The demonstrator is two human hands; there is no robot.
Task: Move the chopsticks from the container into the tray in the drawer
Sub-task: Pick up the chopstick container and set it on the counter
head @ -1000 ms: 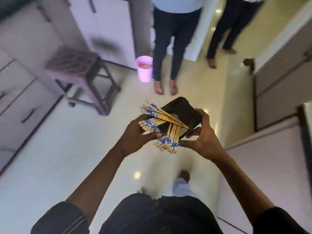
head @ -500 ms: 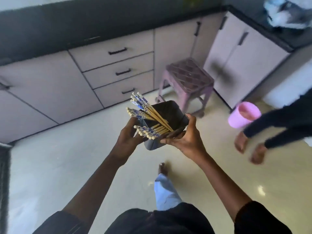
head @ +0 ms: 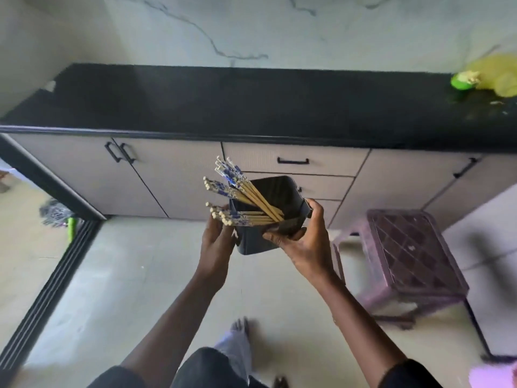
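I hold a dark square container [head: 275, 197] at chest height with both hands. Several wooden chopsticks [head: 246, 191] with blue-and-white patterned ends lean out of it toward the upper left. My left hand [head: 216, 238] cups the container's left side and bottom. My right hand [head: 306, 242] grips its right side and front rim. Ahead, the cabinet's top drawer [head: 293, 161] with a black handle is closed; no tray shows.
A black countertop [head: 251, 102] runs across the cabinet, with a yellow and green object [head: 486, 77] at its far right. A purple plastic stool [head: 408, 253] stands on the floor to my right. A dark door track [head: 47, 287] crosses the floor at left.
My view has swung round from the floor and other people to face the cabinet and its drawers. Both hands kept hold of the container, which now stands more upright.
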